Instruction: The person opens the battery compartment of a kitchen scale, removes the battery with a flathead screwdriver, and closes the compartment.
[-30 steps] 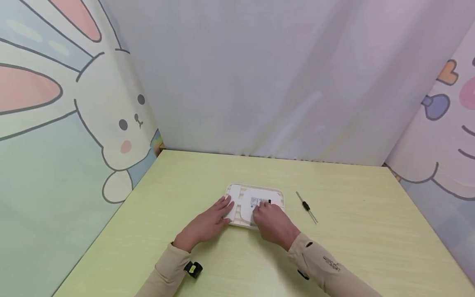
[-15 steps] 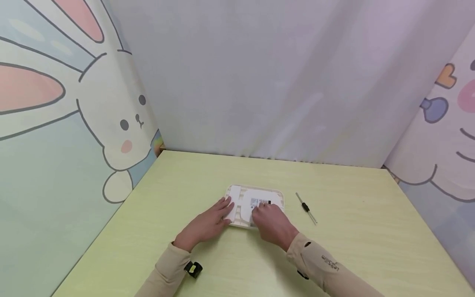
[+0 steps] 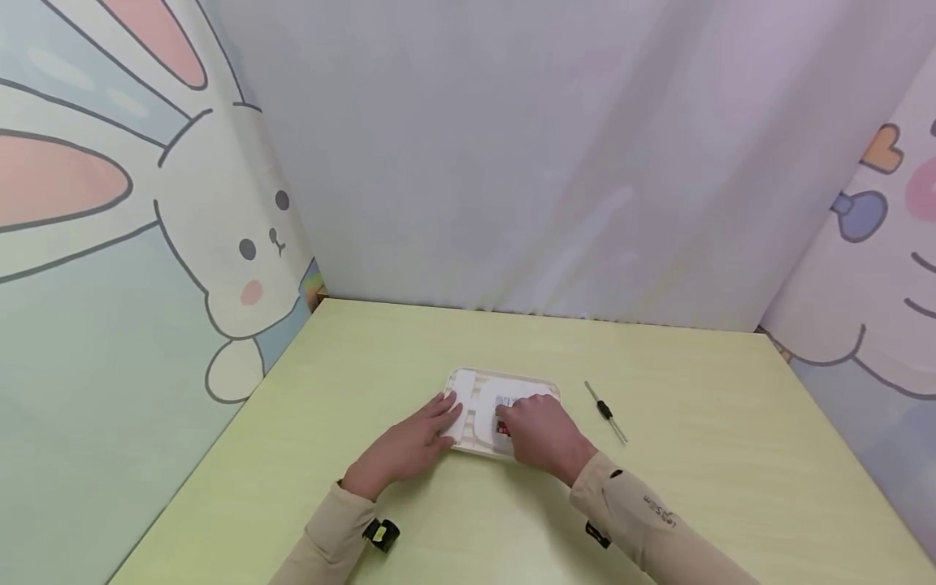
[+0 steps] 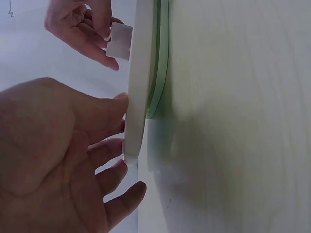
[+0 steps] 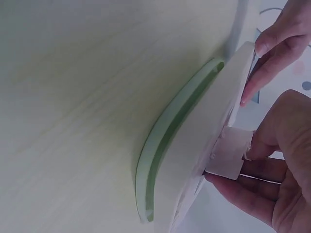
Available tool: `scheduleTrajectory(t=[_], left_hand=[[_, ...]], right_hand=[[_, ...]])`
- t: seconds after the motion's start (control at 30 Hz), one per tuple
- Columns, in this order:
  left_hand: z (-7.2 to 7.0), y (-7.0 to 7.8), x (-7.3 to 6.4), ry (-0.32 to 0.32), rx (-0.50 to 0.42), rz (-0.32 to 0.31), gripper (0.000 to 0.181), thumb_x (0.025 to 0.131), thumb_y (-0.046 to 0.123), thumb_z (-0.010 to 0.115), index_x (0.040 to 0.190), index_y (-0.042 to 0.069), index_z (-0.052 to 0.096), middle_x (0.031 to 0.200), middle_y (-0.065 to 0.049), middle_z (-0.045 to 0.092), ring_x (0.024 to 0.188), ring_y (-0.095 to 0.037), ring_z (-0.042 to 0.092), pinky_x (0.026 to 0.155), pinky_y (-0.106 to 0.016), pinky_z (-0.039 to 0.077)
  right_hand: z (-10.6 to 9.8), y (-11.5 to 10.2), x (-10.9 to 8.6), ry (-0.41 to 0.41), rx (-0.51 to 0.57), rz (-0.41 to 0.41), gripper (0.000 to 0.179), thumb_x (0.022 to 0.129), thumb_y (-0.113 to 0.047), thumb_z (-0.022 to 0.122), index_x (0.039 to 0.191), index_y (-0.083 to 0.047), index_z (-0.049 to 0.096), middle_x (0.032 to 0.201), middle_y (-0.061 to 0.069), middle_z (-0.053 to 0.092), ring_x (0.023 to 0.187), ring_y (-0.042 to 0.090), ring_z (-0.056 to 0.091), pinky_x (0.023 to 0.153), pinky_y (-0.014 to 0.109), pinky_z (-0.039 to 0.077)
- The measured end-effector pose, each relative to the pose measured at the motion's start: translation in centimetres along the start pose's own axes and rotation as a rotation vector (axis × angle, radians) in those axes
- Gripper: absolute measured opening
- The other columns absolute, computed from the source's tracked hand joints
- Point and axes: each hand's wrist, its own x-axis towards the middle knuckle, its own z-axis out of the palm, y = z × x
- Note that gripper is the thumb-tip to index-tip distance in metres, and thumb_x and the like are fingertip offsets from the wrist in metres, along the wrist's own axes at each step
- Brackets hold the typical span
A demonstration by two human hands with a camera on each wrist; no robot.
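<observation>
A flat white device (image 3: 515, 384) with rounded corners lies underside up on the table, with a printed label (image 3: 503, 401) on it. In the right wrist view its lower side shows a green rim (image 5: 160, 141). My left hand (image 3: 405, 451) rests on the left end, fingers spread, fingertips right at the edge. My right hand (image 3: 544, 432) pinches a small white cover (image 5: 229, 153) between thumb and fingers; it stands up from the underside, as the left wrist view also shows. A small red and dark patch (image 3: 502, 427) shows beside the right fingers. The right hand hides part of the device.
A thin double-ended screwdriver (image 3: 604, 409) with a black middle lies to the right of the device. The pale yellow table (image 3: 380, 349) meets a grey curtain (image 3: 468, 162) at the back, and cartoon-printed walls (image 3: 241, 244) stand at both sides.
My right hand has turned slightly, and a red and dark patch has come into sight beside its fingers. The left hand has stayed in place on the device.
</observation>
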Motion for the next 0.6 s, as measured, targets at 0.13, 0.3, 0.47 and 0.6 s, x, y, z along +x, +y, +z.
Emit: scheduleTrajectory(t=[0.13, 0.3, 0.47, 0.6], left_hand=[[-0.1, 0.0, 0.1, -0.003, -0.006, -0.005, 0.055, 0.109, 0.021, 0.058, 0.16, 0.004, 0.044, 0.174, -0.011, 0.032, 0.163, -0.033, 0.025, 0.127, -0.056, 0.036], [-0.1, 0.1, 0.0, -0.01, -0.001, -0.009, 0.056, 0.109, 0.021, 0.057, 0.161, 0.005, 0.043, 0.174, -0.01, 0.031, 0.164, -0.032, 0.024, 0.127, -0.056, 0.035], [-0.1, 0.1, -0.1, -0.007, -0.006, -0.013, 0.056, 0.109, 0.022, 0.057, 0.161, 0.006, 0.043, 0.174, -0.009, 0.031, 0.163, -0.032, 0.025, 0.126, -0.057, 0.036], [0.0, 0.1, 0.0, -0.005, 0.002, -0.018, 0.056, 0.109, 0.023, 0.057, 0.161, 0.007, 0.043, 0.174, -0.008, 0.031, 0.164, -0.031, 0.025, 0.126, -0.056, 0.037]], right_hand=[[0.0, 0.5, 0.0, -0.014, 0.039, 0.012, 0.023, 0.088, -0.009, 0.078, 0.111, -0.013, 0.078, 0.076, 0.0, 0.072, 0.064, 0.016, 0.063, 0.061, 0.032, 0.053], [0.6, 1.1, -0.4, 0.011, 0.056, 0.045, 0.033, 0.087, -0.006, 0.075, 0.118, -0.015, 0.077, 0.086, 0.0, 0.076, 0.073, 0.018, 0.07, 0.064, 0.034, 0.059], [0.8, 1.4, -0.4, 0.045, 0.035, 0.044, 0.034, 0.087, -0.006, 0.074, 0.121, -0.015, 0.076, 0.09, 0.0, 0.076, 0.077, 0.019, 0.072, 0.064, 0.035, 0.061], [0.9, 1.7, -0.4, 0.068, 0.008, 0.046, 0.03, 0.088, -0.006, 0.077, 0.117, -0.013, 0.077, 0.093, 0.002, 0.077, 0.079, 0.02, 0.073, 0.067, 0.037, 0.064]])
